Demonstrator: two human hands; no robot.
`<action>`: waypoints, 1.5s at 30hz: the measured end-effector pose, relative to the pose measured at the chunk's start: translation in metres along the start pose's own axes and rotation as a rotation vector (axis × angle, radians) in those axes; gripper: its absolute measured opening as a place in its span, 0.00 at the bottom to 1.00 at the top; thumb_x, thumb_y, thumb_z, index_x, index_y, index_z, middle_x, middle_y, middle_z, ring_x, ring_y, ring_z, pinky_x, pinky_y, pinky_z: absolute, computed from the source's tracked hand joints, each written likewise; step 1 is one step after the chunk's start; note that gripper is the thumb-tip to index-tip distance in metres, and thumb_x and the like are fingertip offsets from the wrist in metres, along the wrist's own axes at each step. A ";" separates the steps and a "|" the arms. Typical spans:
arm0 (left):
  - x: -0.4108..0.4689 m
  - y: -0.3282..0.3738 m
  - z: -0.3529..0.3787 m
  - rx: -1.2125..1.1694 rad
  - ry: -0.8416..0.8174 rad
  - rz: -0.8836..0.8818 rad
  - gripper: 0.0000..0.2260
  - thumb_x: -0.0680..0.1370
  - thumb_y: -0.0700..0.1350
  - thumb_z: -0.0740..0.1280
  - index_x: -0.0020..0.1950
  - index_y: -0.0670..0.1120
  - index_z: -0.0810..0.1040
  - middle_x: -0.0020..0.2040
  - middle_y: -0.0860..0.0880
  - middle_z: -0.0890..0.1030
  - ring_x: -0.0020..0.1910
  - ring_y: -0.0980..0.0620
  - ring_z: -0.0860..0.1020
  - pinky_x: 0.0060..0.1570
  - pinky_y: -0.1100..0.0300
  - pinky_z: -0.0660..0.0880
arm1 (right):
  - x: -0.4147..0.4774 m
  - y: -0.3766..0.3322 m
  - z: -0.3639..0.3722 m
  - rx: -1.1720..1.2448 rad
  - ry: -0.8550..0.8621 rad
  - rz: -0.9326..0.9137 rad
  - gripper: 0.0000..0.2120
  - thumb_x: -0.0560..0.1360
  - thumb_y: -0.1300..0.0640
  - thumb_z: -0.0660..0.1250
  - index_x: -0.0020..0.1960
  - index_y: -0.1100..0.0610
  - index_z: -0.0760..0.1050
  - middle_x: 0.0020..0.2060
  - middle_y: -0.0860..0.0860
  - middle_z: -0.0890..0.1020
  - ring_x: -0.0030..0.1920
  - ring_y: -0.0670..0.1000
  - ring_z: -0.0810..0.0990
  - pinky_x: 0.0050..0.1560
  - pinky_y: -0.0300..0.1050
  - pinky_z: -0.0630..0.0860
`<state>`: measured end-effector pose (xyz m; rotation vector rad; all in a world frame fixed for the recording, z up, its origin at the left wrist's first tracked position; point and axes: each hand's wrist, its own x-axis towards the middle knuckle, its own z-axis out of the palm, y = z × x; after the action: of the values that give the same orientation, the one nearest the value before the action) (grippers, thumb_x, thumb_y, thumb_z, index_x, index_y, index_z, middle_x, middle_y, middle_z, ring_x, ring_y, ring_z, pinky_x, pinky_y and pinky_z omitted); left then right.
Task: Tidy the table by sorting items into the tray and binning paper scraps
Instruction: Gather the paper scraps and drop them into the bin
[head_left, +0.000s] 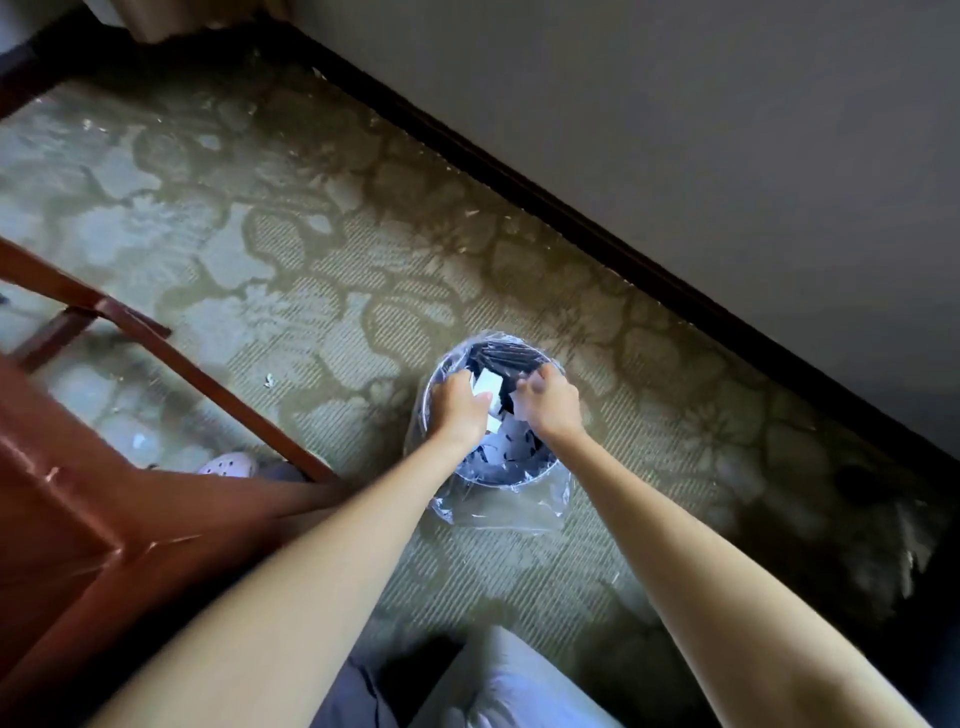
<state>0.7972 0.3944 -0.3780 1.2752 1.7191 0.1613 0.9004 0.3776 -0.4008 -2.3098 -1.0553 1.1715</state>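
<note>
Grey trousers (498, 675) sit nearest, and both bare forearms reach down past them to the bin (519, 480) on the carpet (322, 270). The left hand (460, 408) curls its fingers round white scraps (488, 385), with the thumb lying across them. The right hand (551, 402) pinches another piece in curled fingertips, just beside the left thumb. Both sets of fingers hang over the bin's mouth, inside its rim. Below them more paper lies in the bin, within its clear liner (514, 512). Well left of the fingers a stray bit (269, 380) lies on the carpet, near a wooden table (78, 519) and a shoe (228, 462).
</note>
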 end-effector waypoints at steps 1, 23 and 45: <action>0.009 -0.003 0.005 -0.005 -0.021 -0.014 0.12 0.77 0.38 0.63 0.57 0.32 0.72 0.58 0.33 0.76 0.58 0.37 0.75 0.56 0.48 0.72 | 0.008 0.005 0.006 -0.016 -0.011 0.012 0.06 0.78 0.58 0.58 0.48 0.62 0.68 0.52 0.65 0.80 0.45 0.60 0.75 0.44 0.48 0.69; 0.030 -0.025 0.001 0.011 -0.178 -0.059 0.24 0.77 0.29 0.51 0.71 0.42 0.65 0.68 0.36 0.71 0.55 0.34 0.77 0.31 0.56 0.72 | 0.022 0.012 0.020 -0.330 -0.088 -0.042 0.14 0.77 0.66 0.51 0.61 0.66 0.67 0.62 0.63 0.69 0.59 0.64 0.72 0.59 0.53 0.69; -0.287 0.030 -0.275 0.390 0.919 0.400 0.12 0.79 0.39 0.55 0.58 0.42 0.75 0.57 0.39 0.77 0.57 0.37 0.74 0.53 0.48 0.71 | -0.289 -0.223 -0.066 -0.409 0.420 -1.120 0.10 0.77 0.63 0.54 0.55 0.64 0.70 0.52 0.60 0.75 0.51 0.63 0.76 0.47 0.52 0.71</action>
<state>0.6135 0.2904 -0.0405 2.0273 2.2930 0.7740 0.7390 0.3116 -0.0728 -1.5492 -2.0761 0.0337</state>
